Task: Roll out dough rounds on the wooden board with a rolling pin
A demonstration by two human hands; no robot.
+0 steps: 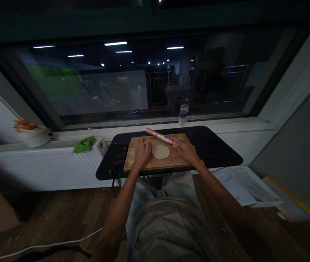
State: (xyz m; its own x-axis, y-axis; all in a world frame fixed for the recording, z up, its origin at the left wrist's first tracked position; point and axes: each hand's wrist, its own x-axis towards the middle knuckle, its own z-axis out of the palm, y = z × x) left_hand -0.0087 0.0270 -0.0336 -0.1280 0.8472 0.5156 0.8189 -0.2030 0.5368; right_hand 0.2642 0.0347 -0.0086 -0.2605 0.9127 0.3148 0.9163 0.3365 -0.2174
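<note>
A wooden cutting board (pixel 144 165) lies on a small black table (pixel 215 149). A round flat piece of pale dough (pixel 161 151) rests on the board's middle. My left hand (pixel 142 152) lies on the board just left of the dough, fingers stretched forward and flat. My right hand (pixel 185 149) sits right of the dough, its fingers resting on the near end of a thin rolling pin (pixel 159 135) with a red and white label. The pin lies slanted across the board's far edge.
A plastic water bottle (pixel 183 113) stands on the window sill behind the table. A green cloth (pixel 84 144) and a white bowl (pixel 36 137) sit on the radiator at left. Papers (pixel 246 185) lie on the floor at right. A white cable (pixel 48 244) crosses the wooden floor.
</note>
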